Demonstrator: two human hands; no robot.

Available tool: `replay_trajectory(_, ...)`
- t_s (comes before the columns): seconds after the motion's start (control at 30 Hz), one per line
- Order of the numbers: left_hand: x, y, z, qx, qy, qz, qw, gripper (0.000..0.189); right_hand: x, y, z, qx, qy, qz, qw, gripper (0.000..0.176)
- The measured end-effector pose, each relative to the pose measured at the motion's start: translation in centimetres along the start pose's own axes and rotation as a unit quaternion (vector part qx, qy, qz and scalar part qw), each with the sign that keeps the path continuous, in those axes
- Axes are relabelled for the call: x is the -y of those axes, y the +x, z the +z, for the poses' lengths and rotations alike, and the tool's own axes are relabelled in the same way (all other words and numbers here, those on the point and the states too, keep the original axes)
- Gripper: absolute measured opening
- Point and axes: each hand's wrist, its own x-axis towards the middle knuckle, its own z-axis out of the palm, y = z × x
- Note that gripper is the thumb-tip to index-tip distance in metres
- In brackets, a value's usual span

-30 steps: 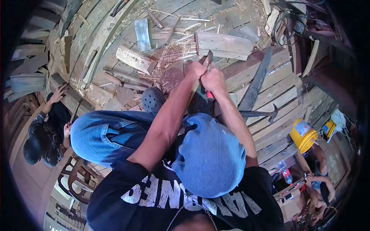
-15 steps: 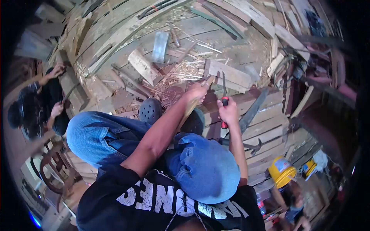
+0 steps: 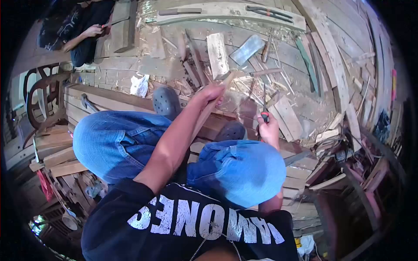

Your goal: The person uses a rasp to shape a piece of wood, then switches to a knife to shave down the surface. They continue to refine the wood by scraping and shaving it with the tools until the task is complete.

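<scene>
My left hand (image 3: 213, 94) is closed around a long, narrow wooden strip (image 3: 228, 79). One end of the strip points away over the shavings, and the rest runs back beside my forearm. In my right hand (image 3: 268, 126) is a slim, dark-bladed tool (image 3: 264, 99) with a red and black handle, its blade pointing forward. The tool stands apart from the strip, to its right. Beyond my hands lie a wooden block (image 3: 217, 56) and a flat grey slab (image 3: 247, 50). Just right of the tool is a pale wood block (image 3: 286, 116).
Pliers (image 3: 269, 13) and a flat dark-handled tool (image 3: 180, 11) rest on a long timber at the back. A co-worker's hand (image 3: 93, 31) is at the upper left. A curved wooden frame (image 3: 32, 98) stands left; crumpled white paper (image 3: 139, 85) lies by my shoe.
My view has swung round, so the co-worker now appears higher at the upper left. The tool's blade is farther from the strip's end than before. Both hands keep their hold.
</scene>
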Motion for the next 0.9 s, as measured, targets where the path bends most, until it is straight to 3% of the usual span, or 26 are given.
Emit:
replay_trajectory(0.1,-1.0,-3.1,-1.5,-0.065,0.055,-0.011,0.996,0.052,7.9,-1.7,-2.3,0.039,-0.092,-0.073,0.992,0.024)
replay_trajectory(0.13,0.1,-2.2,-2.3,-0.059,0.040,0.016,0.997,0.051,10.1,-2.0,-3.1,0.046,-0.136,-0.093,0.985,0.026)
replay_trajectory(0.17,0.4,1.1,-3.9,-0.069,0.046,0.001,0.997,0.051,10.6,2.4,-2.6,0.062,-0.201,-0.109,0.972,0.030)
replay_trajectory(0.23,0.3,0.8,-5.0,-0.069,0.023,0.006,0.997,0.051,13.9,4.0,-3.6,0.053,-0.310,-0.164,0.935,0.032)
replay_trajectory(0.27,-0.1,0.5,-4.9,-0.070,0.028,-0.019,0.997,0.042,17.8,3.1,-3.3,0.064,-0.383,-0.129,0.913,0.032)
replay_trajectory(0.33,0.1,1.0,-4.8,-0.030,0.004,-0.014,0.999,0.041,20.2,4.3,-2.6,0.031,-0.518,-0.220,0.826,0.030)
replay_trajectory(0.37,0.8,1.2,-4.8,0.005,-0.026,-0.014,1.000,0.039,22.4,4.3,-1.8,0.062,-0.545,-0.159,0.820,0.031)
replay_trajectory(0.4,1.5,3.9,-5.2,-0.008,0.032,-0.042,0.999,0.038,23.2,6.2,-0.2,0.104,-0.566,-0.097,0.812,0.031)
replay_trajectory(0.5,1.2,3.9,-4.4,-0.008,-0.013,-0.020,1.000,0.042,25.4,5.5,3.1,0.105,-0.583,-0.082,0.802,0.032)
replay_trajectory(0.63,0.3,4.6,-3.8,0.005,0.001,0.005,1.000,0.042,23.3,5.9,5.8,0.103,-0.566,-0.101,0.812,0.032)
replay_trajectory(0.7,-0.5,4.5,-3.4,0.009,0.003,-0.024,1.000,0.041,21.3,6.6,6.6,0.186,-0.429,0.050,0.883,0.037)
replay_trajectory(0.77,-1.5,3.8,-2.6,0.022,0.016,-0.005,1.000,0.036,17.9,6.0,8.3,0.116,-0.385,0.020,0.915,0.041)
replay_trajectory(0.83,-1.0,5.5,-2.5,0.006,0.027,0.016,0.999,0.038,13.9,4.9,10.4,0.007,-0.232,0.018,0.973,0.041)
replay_trajectory(0.9,-2.1,4.9,-3.0,0.007,0.063,-0.012,0.998,0.039,11.6,4.1,12.1,-0.012,-0.173,0.033,0.984,0.041)
